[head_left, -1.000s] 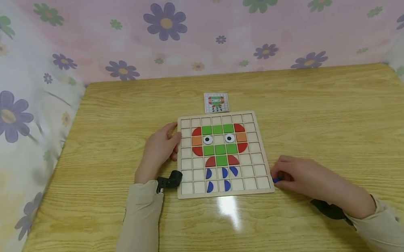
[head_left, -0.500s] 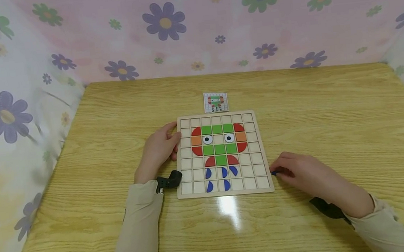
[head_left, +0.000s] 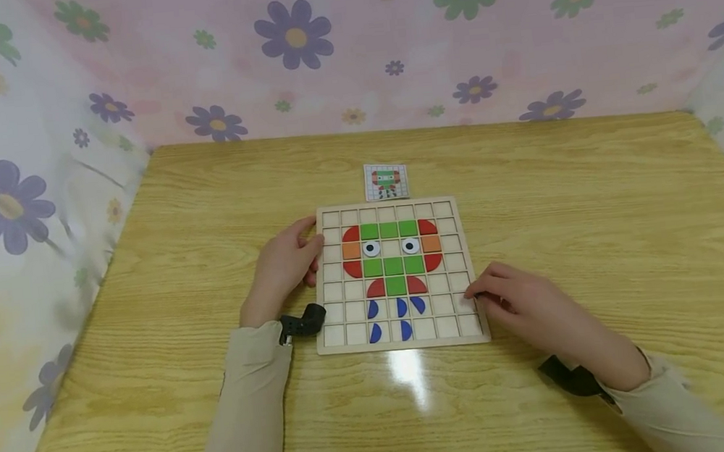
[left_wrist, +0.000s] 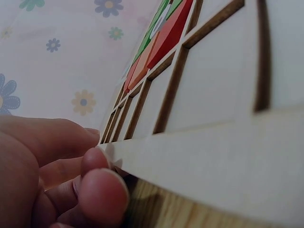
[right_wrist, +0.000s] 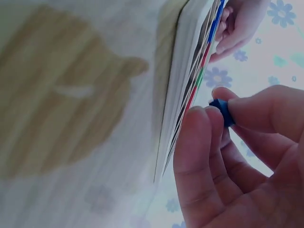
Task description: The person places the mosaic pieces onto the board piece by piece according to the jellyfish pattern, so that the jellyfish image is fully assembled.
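Note:
A square wooden grid board (head_left: 446,304) lies on the table, holding green, red, orange and eye-printed tiles and several blue half-circle pieces (head_left: 405,331) in its lower cells. My left hand (head_left: 282,268) grips the board's left edge; the left wrist view shows its fingertips (left_wrist: 102,192) right at the rim. Over the board's right edge, my right hand (head_left: 530,311) pinches a small blue piece (right_wrist: 222,112) between thumb and fingers. Most of that piece is hidden by the fingertips, so I cannot tell its full shape.
A small picture card (head_left: 387,181) showing a similar coloured figure lies just behind the board. Flowered cloth (head_left: 345,53) rises behind the wood-grain table (head_left: 561,185) and at both sides. Black wrist cameras (head_left: 306,321) are strapped to both wrists.
My right hand has moved up and left with the blue piece, from beside the board's lower right corner to over its right edge. The left hand has stayed in place.

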Demonstrator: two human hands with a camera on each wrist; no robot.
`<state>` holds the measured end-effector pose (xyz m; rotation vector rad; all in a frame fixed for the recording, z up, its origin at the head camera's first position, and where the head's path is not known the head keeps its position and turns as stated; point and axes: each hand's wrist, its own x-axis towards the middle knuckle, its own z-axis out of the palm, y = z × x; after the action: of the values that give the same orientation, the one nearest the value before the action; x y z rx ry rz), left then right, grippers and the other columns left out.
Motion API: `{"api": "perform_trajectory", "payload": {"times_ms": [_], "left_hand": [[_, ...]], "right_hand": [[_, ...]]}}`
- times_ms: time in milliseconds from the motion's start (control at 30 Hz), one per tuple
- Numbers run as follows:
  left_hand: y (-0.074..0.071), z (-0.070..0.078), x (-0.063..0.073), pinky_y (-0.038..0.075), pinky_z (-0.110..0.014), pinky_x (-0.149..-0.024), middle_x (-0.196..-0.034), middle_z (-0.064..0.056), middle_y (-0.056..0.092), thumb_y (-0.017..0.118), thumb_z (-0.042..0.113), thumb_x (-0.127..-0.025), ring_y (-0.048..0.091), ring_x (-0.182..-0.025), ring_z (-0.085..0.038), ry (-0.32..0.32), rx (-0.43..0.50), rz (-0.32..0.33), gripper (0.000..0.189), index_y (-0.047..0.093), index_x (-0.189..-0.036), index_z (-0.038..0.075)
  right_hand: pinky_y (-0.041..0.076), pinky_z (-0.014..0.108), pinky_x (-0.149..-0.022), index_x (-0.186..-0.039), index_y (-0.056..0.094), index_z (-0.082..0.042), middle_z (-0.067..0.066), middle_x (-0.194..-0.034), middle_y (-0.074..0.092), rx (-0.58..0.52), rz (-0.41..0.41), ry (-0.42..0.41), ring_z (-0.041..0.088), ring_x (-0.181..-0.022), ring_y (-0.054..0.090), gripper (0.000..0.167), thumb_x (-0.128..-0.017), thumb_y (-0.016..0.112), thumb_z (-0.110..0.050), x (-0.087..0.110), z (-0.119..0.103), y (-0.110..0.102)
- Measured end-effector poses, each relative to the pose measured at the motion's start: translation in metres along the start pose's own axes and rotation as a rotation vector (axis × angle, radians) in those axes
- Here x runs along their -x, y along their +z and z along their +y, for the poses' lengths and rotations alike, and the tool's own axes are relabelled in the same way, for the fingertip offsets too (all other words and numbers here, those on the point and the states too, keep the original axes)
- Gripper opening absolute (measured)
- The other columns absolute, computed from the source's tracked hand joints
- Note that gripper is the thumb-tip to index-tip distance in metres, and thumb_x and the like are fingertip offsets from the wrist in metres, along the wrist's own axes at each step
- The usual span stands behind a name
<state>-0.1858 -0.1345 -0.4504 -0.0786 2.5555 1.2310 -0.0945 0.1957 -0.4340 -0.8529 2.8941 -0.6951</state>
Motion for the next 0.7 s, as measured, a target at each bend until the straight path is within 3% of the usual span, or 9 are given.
{"api": "perform_trajectory", "payload": {"times_ms": [333, 533, 700], "left_hand": [[0.0, -0.003, -0.001, 0.042, -0.031, -0.047, -0.065, -0.006, 0.058, 0.048, 0.036, -0.091, 0.056, -0.047, -0.021, 0.011, -0.009, 0.003, 0.049, 0.035, -0.137, 0.025], [0.0, -0.001, 0.0, 0.042, -0.032, -0.049, -0.064, -0.006, 0.058, 0.047, 0.036, -0.091, 0.056, -0.047, -0.021, 0.008, -0.011, 0.001, 0.049, 0.035, -0.137, 0.025], [-0.001, 0.001, 0.002, 0.042, -0.033, -0.052, -0.063, -0.006, 0.057, 0.047, 0.035, -0.091, 0.056, -0.046, -0.021, 0.02, -0.018, 0.001, 0.048, 0.036, -0.137, 0.024]], "right_hand": [[0.045, 0.026, -0.067, -0.097, 0.064, -0.02, -0.015, -0.085, 0.059, -0.099, -0.114, 0.139, 0.001, -0.075, 0.052, 0.015, -0.081, 0.066, -0.02, -0.012, -0.02, 0.008], [0.045, 0.026, -0.067, -0.093, 0.066, -0.021, -0.016, -0.084, 0.059, -0.084, -0.102, 0.082, 0.0, -0.074, 0.052, 0.013, -0.08, 0.067, -0.019, -0.021, -0.027, 0.009], [0.044, 0.025, -0.067, -0.092, 0.067, -0.021, -0.016, -0.083, 0.059, -0.101, -0.118, 0.087, 0.0, -0.072, 0.051, 0.011, -0.081, 0.066, -0.02, -0.028, -0.037, 0.013]]}}
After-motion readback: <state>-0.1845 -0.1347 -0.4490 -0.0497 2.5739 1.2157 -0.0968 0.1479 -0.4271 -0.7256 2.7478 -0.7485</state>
